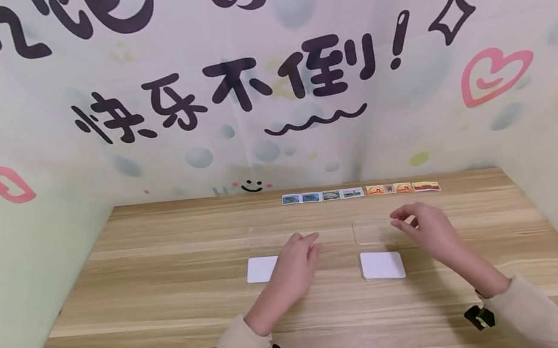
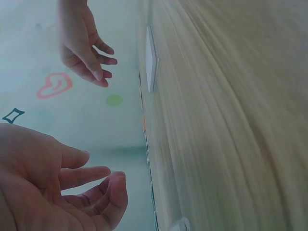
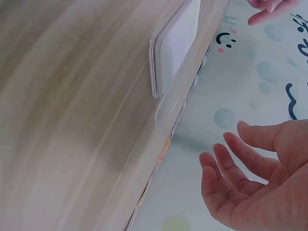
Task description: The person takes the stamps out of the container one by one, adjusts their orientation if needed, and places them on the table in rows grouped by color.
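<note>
Over the right edge of the left white card stack (image 1: 260, 269) hovers my left hand (image 1: 294, 264), its fingers loosely bent around nothing. A faint clear plate (image 1: 266, 238) lies just behind that stack. My right hand (image 1: 429, 230) is at the right end of another clear plate (image 1: 374, 232); the right wrist view shows bent fingers with nothing between them, raised off the table. In front of this plate lies the right white card stack (image 1: 382, 266), with a clear rim under it in the right wrist view.
Along the back of the wooden table (image 1: 155, 293) lies a row of small stamp-like pictures, blue and green ones (image 1: 323, 196) at left and orange and red ones (image 1: 403, 187) at right. A printed cloth wall (image 1: 190, 170) rises behind the table.
</note>
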### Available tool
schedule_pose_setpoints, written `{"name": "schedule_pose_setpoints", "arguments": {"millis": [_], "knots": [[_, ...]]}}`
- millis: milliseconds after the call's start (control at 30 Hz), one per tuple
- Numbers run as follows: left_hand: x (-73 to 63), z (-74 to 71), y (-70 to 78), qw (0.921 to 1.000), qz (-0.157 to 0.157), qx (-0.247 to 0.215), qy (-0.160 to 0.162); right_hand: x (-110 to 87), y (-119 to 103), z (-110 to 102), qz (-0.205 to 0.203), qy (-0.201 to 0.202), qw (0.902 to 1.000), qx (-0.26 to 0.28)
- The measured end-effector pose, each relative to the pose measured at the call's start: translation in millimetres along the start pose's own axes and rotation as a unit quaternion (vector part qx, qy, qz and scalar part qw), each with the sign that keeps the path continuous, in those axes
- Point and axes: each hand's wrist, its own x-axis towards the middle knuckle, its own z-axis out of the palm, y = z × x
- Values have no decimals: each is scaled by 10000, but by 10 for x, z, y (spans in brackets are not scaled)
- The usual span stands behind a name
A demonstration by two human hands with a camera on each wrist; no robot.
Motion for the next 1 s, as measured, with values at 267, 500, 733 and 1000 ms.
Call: {"name": "schedule_pose_setpoints", "arguments": {"millis": [267, 500, 733, 1000], "knots": [[-32, -69, -78, 9989, 290, 308, 224, -101, -29, 28, -81, 21, 9999, -124], [-76, -115, -97, 9964, 479, 554, 423, -186, -43, 53, -255, 9, 9992, -292], [-138, -168, -120, 9901, 765, 952, 693, -283, -65, 79, -400, 7, 9981, -466], [-207, -262, -182, 9839, 783, 1488, 602, -391, -86, 95, -626, 8, 9958, -665]]}}
